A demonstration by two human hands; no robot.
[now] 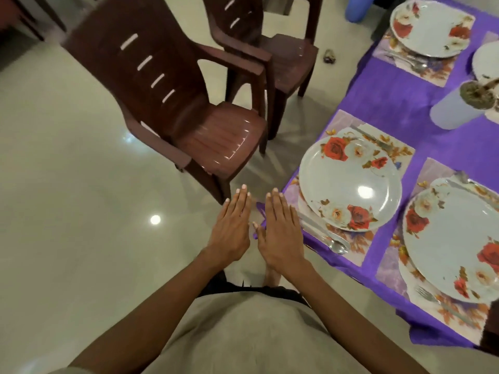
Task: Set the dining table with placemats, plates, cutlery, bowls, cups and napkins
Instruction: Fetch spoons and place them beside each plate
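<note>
My left hand (231, 225) and my right hand (280, 230) hover side by side, palms down, fingers straight, holding nothing, over the floor just left of the table corner. The table has a purple cloth (391, 103). A floral placemat (348, 122) carries a white plate with red roses (349, 182), a spoon (336, 245) at its near side and a fork (374, 139) at its far side. A second plate (453, 238) lies at the right with a fork (437, 300). A third plate (429, 25) sits far back with cutlery (410, 63) beside it.
Two dark brown plastic chairs (172, 103) (280, 49) stand on the glossy tiled floor, pulled away from the table. A pale vase with dried stems (456, 106) stands mid-table. A small object (329, 56) lies on the floor by the far chair.
</note>
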